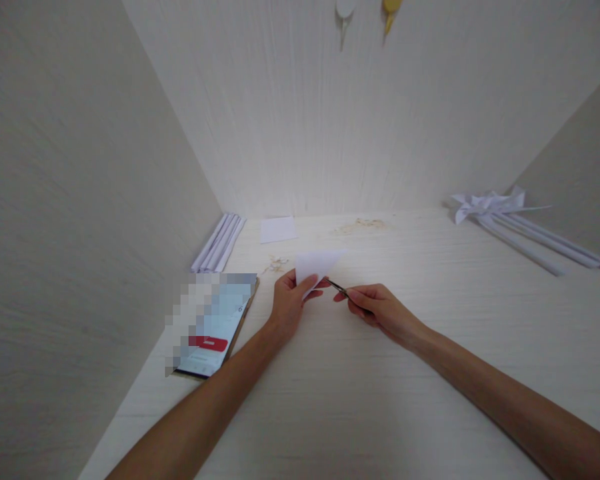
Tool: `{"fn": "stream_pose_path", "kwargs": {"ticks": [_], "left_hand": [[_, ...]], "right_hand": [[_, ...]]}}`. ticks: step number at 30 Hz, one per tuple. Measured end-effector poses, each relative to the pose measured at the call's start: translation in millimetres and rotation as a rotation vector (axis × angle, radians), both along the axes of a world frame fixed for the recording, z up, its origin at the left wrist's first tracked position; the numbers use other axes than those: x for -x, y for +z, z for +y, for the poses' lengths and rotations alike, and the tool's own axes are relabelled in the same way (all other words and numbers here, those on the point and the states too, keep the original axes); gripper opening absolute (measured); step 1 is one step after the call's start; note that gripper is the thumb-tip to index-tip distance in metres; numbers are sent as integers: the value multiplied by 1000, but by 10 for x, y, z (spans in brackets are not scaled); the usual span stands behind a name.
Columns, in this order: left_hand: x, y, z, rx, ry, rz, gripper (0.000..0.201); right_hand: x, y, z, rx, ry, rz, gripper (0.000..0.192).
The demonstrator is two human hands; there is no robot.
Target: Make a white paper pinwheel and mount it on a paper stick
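Note:
My left hand [291, 297] grips a piece of white paper [314, 264], folded to a triangle, with the thumb pressed on its near side. In my right hand [373, 303] is a small pair of dark scissors [338, 287], the handles mostly hidden by the fingers. The tips of the blades reach the paper's right edge, close to my left fingertips. Whether the blades are apart or together is too small to tell. Both hands are above the middle of the white table [350, 387].
Left of my left forearm lies a phone [217, 327], its screen lit and partly pixelated. Behind it are several rolled paper sticks [219, 243] and a flat white sheet [279, 229]. Folded paper pinwheels [487, 203] on paper sticks [540, 243] lie far right. Walls enclose three sides; two hooks [345, 10] [391, 8] hang behind.

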State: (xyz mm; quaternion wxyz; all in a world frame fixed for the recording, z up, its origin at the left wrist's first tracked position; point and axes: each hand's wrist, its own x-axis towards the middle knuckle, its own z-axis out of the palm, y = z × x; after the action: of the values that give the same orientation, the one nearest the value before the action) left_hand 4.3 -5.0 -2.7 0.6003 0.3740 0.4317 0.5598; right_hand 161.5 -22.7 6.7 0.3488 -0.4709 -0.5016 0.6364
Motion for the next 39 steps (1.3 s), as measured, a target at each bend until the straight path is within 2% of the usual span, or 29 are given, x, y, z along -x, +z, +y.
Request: {"fn": "stream_pose_path", "kwargs": {"ticks": [39], "left_hand": [[7, 8, 9, -1, -27, -60, 18]], "right_hand": [[0, -34, 8, -77, 10, -50, 42]]}}
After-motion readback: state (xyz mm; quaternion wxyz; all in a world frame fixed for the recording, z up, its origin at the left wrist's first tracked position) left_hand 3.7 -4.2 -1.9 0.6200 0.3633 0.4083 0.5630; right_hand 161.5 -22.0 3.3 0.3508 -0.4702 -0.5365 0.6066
